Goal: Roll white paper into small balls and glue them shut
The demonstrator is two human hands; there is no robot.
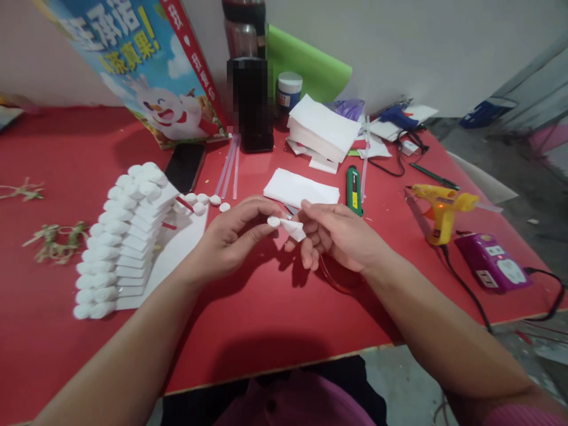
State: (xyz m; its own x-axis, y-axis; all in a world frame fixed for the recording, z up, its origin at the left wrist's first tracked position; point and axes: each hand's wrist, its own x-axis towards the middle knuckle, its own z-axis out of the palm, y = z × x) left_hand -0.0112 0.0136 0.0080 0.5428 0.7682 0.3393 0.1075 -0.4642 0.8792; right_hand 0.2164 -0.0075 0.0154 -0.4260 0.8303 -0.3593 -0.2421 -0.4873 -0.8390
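My left hand (235,236) is closed in a pinch on a small white round piece (273,222) over the middle of the table. Close beside it, my right hand (337,234) is closed on a small folded piece of white paper (293,229), its other fingers loosely curled. The two pieces meet or nearly touch; I cannot tell whether they are joined. A stack of white paper sheets (302,187) lies just beyond my hands. Loose white round pieces (199,208) rest left of the stack. Further left, overlapping rows of white rounds on paper tabs (115,236) stand on a white sheet.
On the right are a yellow glue gun (444,207), a purple power socket box (492,260) and a green cutter (354,189). Behind stand a colourful box (146,71), a dark phone-like device (251,106) and a jar (289,92). Glue sticks (231,165) and straw knots (60,241) lie left.
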